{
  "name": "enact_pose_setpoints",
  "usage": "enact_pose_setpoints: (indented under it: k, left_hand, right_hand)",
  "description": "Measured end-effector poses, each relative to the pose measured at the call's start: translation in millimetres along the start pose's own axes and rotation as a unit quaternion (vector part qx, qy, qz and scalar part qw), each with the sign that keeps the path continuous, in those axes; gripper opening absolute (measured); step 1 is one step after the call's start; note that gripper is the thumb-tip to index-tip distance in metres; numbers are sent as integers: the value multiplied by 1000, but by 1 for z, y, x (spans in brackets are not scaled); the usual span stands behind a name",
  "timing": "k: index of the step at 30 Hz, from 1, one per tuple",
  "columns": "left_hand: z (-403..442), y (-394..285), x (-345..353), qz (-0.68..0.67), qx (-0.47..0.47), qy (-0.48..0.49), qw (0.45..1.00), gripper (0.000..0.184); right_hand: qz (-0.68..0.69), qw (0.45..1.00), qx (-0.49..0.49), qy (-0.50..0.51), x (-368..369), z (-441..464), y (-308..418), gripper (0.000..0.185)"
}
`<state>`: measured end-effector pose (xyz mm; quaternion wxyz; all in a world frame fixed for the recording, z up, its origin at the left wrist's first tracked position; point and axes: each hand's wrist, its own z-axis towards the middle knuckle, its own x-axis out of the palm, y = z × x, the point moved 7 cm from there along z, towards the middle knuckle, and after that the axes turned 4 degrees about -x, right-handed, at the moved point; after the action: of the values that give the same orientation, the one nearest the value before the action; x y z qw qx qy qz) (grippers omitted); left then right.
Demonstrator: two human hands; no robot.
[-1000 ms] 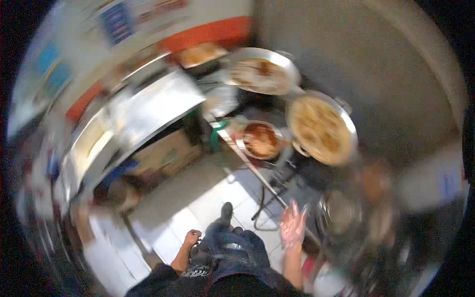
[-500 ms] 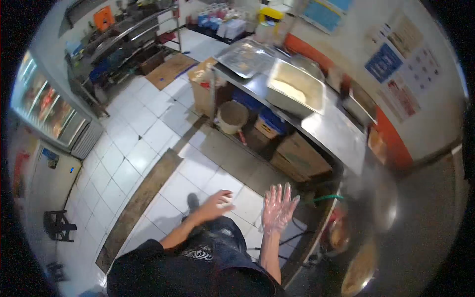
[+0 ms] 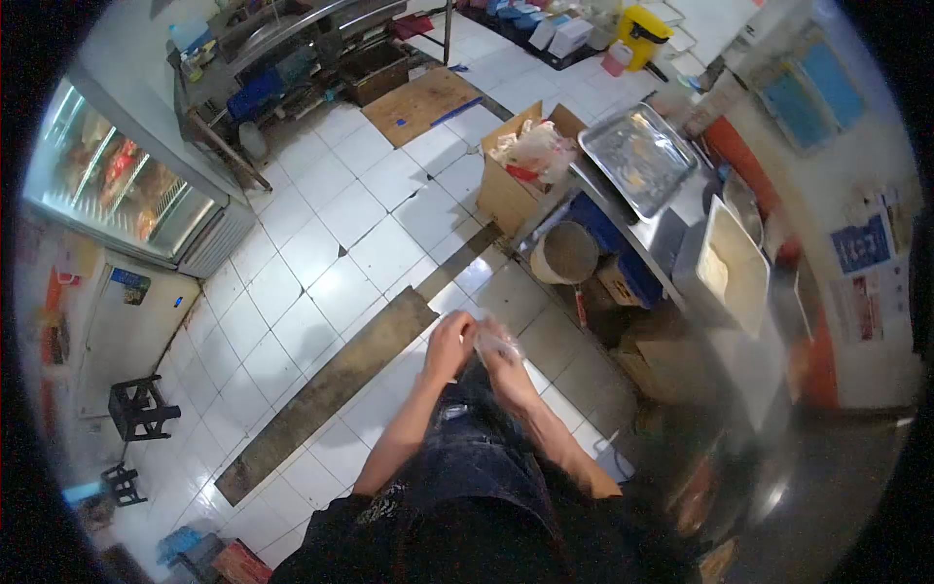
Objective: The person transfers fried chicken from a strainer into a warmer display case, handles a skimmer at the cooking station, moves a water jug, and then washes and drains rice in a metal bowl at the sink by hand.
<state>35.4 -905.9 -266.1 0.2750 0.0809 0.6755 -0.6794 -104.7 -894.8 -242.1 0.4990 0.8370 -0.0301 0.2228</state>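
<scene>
A: Where are the hands?

B: Just below the middle of the frame, drawn together above the floor (image 3: 384,248). The left hand (image 3: 448,348) has its fingers curled in narrow. The right hand (image 3: 504,370) is close against it, fingertips toward the left's.

A: Holding anything?

B: There's a clear glove (image 3: 498,345) about the right hand's fingers, right where the two meet. It's blurred there, so I can't tell whether the left fingers pinch it, or how tightly the right hand is closed.

A: And on the worktop (image 3: 735,365)?

B: That runs down the right of the frame. A shallow metal tray (image 3: 623,136) lies at its upper end, with smears on it. Lower down is a deep tub (image 3: 693,263) with something pale inside.

A: What's under it?

B: A bucket (image 3: 543,263), and near that, at the worktop's upper end, an open box (image 3: 506,200) with a plastic bag (image 3: 542,151) in its mouth.

A: Left side?

B: A lit fridge (image 3: 165,136) at the upper left, and two dark stools, the larger (image 3: 144,409) nearer the middle of the left edge. A long brown strip (image 3: 326,394) slants across the floor, between the stools and the hands.
</scene>
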Motion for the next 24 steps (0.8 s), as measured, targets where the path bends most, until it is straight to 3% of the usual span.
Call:
enact_pose_setpoints:
  k: [1, 2, 3, 5, 6, 7, 9, 10, 12, 14, 15, 16, 17, 18, 19, 20, 21, 22, 23, 24]
  left_hand:
    - [30, 45, 2, -13, -58, -8, 998, 7]
    - [59, 107, -2, -83, -103, -76, 988, 11]
    - [86, 115, -34, -54, -136, -125, 981, 14]
    - [142, 128, -84, -17, -202, -182, 962, 24]
    - [166, 126, -93, -27, -224, -170, 959, 24]
    - [187, 123, -100, -36, -246, -154, 956, 24]
    - [228, 117, -83, -10, -231, -86, 969, 20]
    - [242, 140, -57, -108, -279, -22, 954, 18]
    - [265, 137, -41, -117, -256, 42, 958, 22]
    - [301, 142, -41, -123, -221, 102, 962, 28]
    - [314, 160, -55, -98, -225, 108, 963, 35]
    - [329, 180, -70, -73, -233, 113, 963, 42]
    - [342, 188, -97, -173, -282, 90, 939, 45]
    - [363, 188, -129, -178, -285, 56, 940, 47]
    - [377, 194, -161, -152, -330, 15, 932, 46]
    - [389, 209, -192, -124, -371, -25, 920, 45]
    - [394, 247, -215, -85, -365, -40, 926, 45]
    - [391, 287, -238, -42, -358, -65, 931, 46]
    - [402, 318, -263, 0, -346, -108, 932, 46]
    - [417, 338, -292, 2, -347, -141, 927, 46]
  right_hand:
    - [-167, 981, 29, 99, 13, 8, 5, 55]
    - [-71, 991, 49, 107, 21, 18, 16, 55]
    - [-78, 989, 56, 110, 22, 35, 40, 55]
    - [-67, 969, 178, 156, 21, 74, 77, 63]
    - [-149, 971, 142, 121, 20, 107, 95, 63]
    - [-147, 970, 152, 123, 31, 132, 96, 63]
    - [-243, 967, -47, 51, 55, 211, 113, 58]
    - [-261, 957, -111, 68, 61, 256, 95, 52]
    - [-352, 906, -110, 208, 70, 337, 68, 46]
    - [-389, 906, -35, 163, 22, 432, 40, 34]
    - [-403, 900, -130, 102, -14, 478, 48, 28]
    - [-302, 953, -24, -20, -56, 520, 53, 32]
    - [-358, 916, -147, -102, -82, 553, 85, 29]
    - [-223, 948, -199, -112, -148, 601, 63, 62]
    - [-217, 944, -91, -231, -198, 628, 58, 69]
    - [-141, 958, -88, -232, -208, 641, 69, 69]
    - [-394, 909, 49, -130, -239, 664, 54, 58]
    - [-188, 968, 98, -137, -199, 666, 87, 48]
    - [-428, 861, -275, 4, -155, 676, 106, 34]
    - [-297, 943, -140, 50, -114, 698, 130, 23]
